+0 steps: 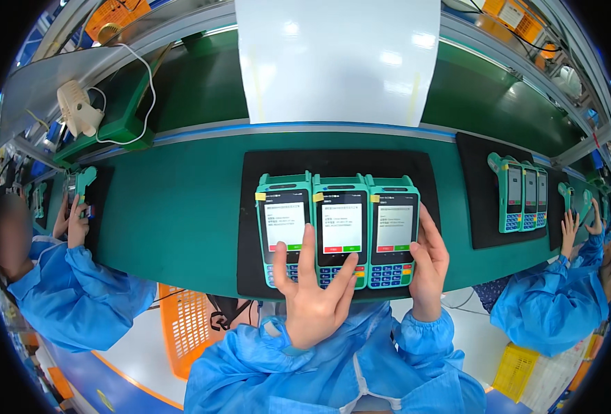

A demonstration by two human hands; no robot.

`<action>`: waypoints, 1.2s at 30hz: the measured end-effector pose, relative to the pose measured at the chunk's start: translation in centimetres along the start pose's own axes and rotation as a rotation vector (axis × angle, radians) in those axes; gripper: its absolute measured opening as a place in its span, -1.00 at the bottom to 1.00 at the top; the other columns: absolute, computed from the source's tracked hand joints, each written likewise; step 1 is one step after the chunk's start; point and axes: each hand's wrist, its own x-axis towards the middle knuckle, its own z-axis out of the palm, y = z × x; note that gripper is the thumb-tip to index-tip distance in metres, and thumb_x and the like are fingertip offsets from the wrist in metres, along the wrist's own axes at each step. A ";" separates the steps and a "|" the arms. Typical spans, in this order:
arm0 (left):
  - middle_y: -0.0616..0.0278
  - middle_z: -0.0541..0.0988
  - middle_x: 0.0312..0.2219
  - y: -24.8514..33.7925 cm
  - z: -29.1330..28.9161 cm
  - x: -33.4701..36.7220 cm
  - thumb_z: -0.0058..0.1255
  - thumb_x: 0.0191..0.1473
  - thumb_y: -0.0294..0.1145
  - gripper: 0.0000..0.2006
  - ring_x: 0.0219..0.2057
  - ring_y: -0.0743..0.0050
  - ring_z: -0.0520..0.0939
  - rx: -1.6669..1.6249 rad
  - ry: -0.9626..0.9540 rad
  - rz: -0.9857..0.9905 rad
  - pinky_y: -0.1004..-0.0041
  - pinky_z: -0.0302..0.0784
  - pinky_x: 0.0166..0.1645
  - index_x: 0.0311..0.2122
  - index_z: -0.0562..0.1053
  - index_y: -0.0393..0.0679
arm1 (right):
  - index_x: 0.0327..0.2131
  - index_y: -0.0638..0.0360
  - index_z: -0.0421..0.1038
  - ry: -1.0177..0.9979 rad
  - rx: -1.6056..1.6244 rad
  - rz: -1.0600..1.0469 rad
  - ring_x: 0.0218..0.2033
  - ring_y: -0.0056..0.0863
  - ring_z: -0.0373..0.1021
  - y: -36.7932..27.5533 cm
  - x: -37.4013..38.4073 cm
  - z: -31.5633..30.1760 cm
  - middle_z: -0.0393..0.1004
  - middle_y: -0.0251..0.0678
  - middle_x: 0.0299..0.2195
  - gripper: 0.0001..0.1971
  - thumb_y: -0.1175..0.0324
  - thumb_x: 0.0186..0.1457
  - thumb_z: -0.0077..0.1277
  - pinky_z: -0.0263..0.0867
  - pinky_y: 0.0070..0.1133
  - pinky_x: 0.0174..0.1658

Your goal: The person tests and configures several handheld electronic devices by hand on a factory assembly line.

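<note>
The terminals (340, 231) look smooth plastic (the screens (394, 219) glossy).

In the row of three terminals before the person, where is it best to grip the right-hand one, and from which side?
Probably by its right long edge, coming from the right. The right-hand terminal has the middle terminal close along its left edge, leaving little finger room there. The right hand is at the freer right edge.
</note>
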 end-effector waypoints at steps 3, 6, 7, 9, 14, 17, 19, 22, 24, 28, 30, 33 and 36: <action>-0.34 0.11 0.25 -0.1 -0.2 -0.4 0.18 -0.01 -0.36 -0.72 0.26 -0.50 -0.15 0.016 0.012 -0.009 -0.06 -0.14 0.30 -0.13 0.63 0.08 | 0.25 0.41 0.10 0.008 -0.024 -0.006 0.28 -0.24 0.15 0.0 0.0 0.0 0.16 -0.01 0.26 -0.44 0.56 0.16 -0.16 0.03 -0.40 0.31; -0.33 0.15 0.24 -0.4 -0.5 -0.9 0.19 0.00 -0.34 -0.70 0.26 -0.49 -0.13 0.012 0.014 -0.032 -0.01 -0.14 0.31 -0.09 0.61 0.08 | 0.25 0.40 0.11 0.021 -0.029 -0.001 0.27 -0.24 0.17 -0.2 0.0 0.1 0.18 -0.01 0.26 -0.44 0.56 0.15 -0.16 0.08 -0.42 0.29; -0.33 0.15 0.24 -0.5 -0.6 -1.1 0.19 -0.01 -0.35 -0.70 0.27 -0.46 -0.15 0.029 0.013 -0.038 -0.02 -0.12 0.31 -0.11 0.62 0.10 | 0.25 0.40 0.10 0.023 -0.041 -0.002 0.27 -0.24 0.17 -0.2 -0.1 0.1 0.18 -0.01 0.26 -0.44 0.56 0.15 -0.17 0.08 -0.42 0.29; -0.33 0.13 0.25 -0.7 -0.9 -1.5 0.19 -0.05 -0.36 -0.71 0.28 -0.42 -0.19 0.072 0.010 -0.052 -0.03 -0.08 0.30 -0.14 0.64 0.12 | 0.25 0.40 0.10 0.022 -0.053 -0.011 0.27 -0.24 0.17 -0.2 -0.1 0.1 0.18 -0.01 0.26 -0.44 0.56 0.15 -0.18 0.08 -0.42 0.29; -0.28 0.12 0.26 -1.0 -1.7 -2.5 0.20 -0.05 -0.35 -0.70 0.28 -0.40 -0.17 0.087 0.010 -0.093 0.00 -0.07 0.31 -0.14 0.64 0.16 | 0.25 0.44 0.09 0.057 -0.047 0.002 0.26 -0.27 0.17 -0.2 -0.2 0.4 0.19 0.02 0.24 -0.42 0.61 0.10 -0.23 0.10 -0.42 0.28; -0.29 0.11 0.26 -0.9 -2.0 -2.6 0.20 -0.06 -0.36 -0.69 0.28 -0.40 -0.17 0.084 -0.028 -0.107 -0.01 -0.09 0.31 -0.13 0.64 0.17 | 0.24 0.44 0.10 0.065 -0.051 -0.006 0.25 -0.27 0.19 -0.2 -0.2 0.5 0.21 0.02 0.23 -0.43 0.60 0.10 -0.23 0.10 -0.42 0.28; -0.31 0.11 0.26 -0.7 -2.0 -2.4 0.20 -0.05 -0.35 -0.69 0.27 -0.41 -0.17 0.086 -0.025 -0.094 -0.02 -0.11 0.32 -0.13 0.64 0.18 | 0.25 0.42 0.09 0.049 -0.044 0.018 0.26 -0.26 0.18 -0.3 -0.2 0.6 0.19 0.00 0.24 -0.43 0.59 0.12 -0.21 0.11 -0.42 0.28; -0.34 0.10 0.25 -0.5 -1.7 -1.7 0.20 -0.05 -0.35 -0.69 0.27 -0.43 -0.15 0.078 -0.005 -0.060 -0.04 -0.14 0.32 -0.12 0.63 0.18 | 0.26 0.41 0.08 0.047 -0.043 0.022 0.26 -0.27 0.17 -0.4 -0.2 0.7 0.18 -0.01 0.25 -0.42 0.59 0.13 -0.18 0.08 -0.44 0.29; -0.37 0.09 0.25 -0.2 -1.2 -1.1 0.19 -0.04 -0.34 -0.69 0.27 -0.46 -0.13 0.099 0.020 -0.019 -0.06 -0.15 0.31 -0.12 0.63 0.16 | 0.26 0.42 0.06 0.052 -0.011 0.017 0.26 -0.27 0.16 -0.4 -0.2 0.8 0.17 0.00 0.25 -0.41 0.62 0.12 -0.19 0.04 -0.44 0.30; -0.34 0.09 0.26 0.6 -0.8 -0.3 0.18 0.00 -0.36 -0.68 0.26 -0.47 -0.17 0.034 -0.002 -0.059 -0.01 -0.08 0.31 -0.08 0.61 0.14 | 0.26 0.43 0.06 0.029 0.020 0.015 0.30 -0.27 0.10 -0.3 -0.3 0.7 0.14 -0.03 0.27 -0.40 0.67 0.09 -0.19 0.01 -0.43 0.32; -0.33 0.08 0.27 0.8 -0.6 0.0 0.19 -0.04 -0.37 -0.67 0.27 -0.49 -0.16 0.046 0.013 -0.032 -0.05 -0.14 0.31 -0.09 0.61 0.12 | 0.26 0.41 0.06 0.031 0.005 0.032 0.31 -0.25 0.08 -0.2 -0.2 0.6 0.10 -0.02 0.28 -0.39 0.67 0.08 -0.18 -0.01 -0.39 0.33; -0.32 0.07 0.27 1.0 -0.2 0.3 0.21 -0.05 -0.39 -0.68 0.27 -0.52 -0.18 0.055 0.016 -0.023 -0.06 -0.14 0.31 -0.11 0.62 0.09 | 0.26 0.40 0.07 0.028 0.013 0.038 0.32 -0.22 0.06 -0.1 -0.2 0.4 0.07 -0.02 0.29 -0.39 0.67 0.07 -0.16 -0.02 -0.35 0.34; -0.33 0.06 0.28 1.0 -0.1 0.4 0.21 -0.06 -0.40 -0.68 0.27 -0.53 -0.18 0.062 0.013 -0.023 -0.07 -0.15 0.31 -0.12 0.62 0.06 | 0.25 0.40 0.08 0.028 0.007 0.038 0.32 -0.21 0.05 0.0 -0.2 0.3 0.06 -0.02 0.30 -0.39 0.68 0.07 -0.16 -0.02 -0.35 0.34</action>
